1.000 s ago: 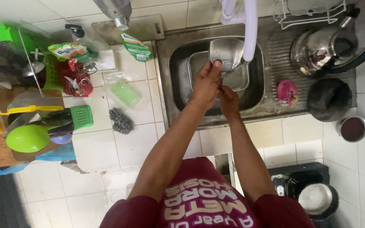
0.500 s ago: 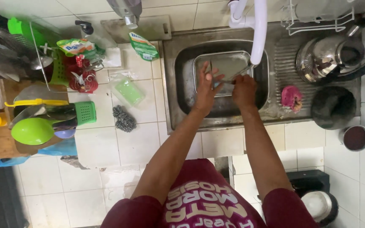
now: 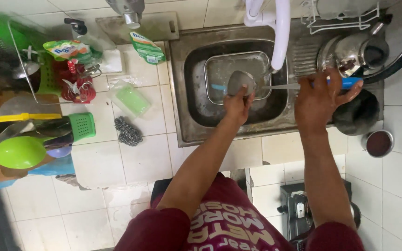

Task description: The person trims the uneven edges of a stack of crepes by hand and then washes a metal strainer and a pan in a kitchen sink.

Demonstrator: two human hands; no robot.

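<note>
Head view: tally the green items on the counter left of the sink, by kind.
Green ladle: 1
Green basket: 1
Green sponge: 1
Green-and-white sachet: 1
Green rack: 1
Total: 5

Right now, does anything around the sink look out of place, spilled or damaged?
Nothing looks spilled or broken. The left hand rubs the bowl of a metal ladle over the sink, the right hand holds its blue handle. A steel scourer lies loose on the tiled counter.
</note>
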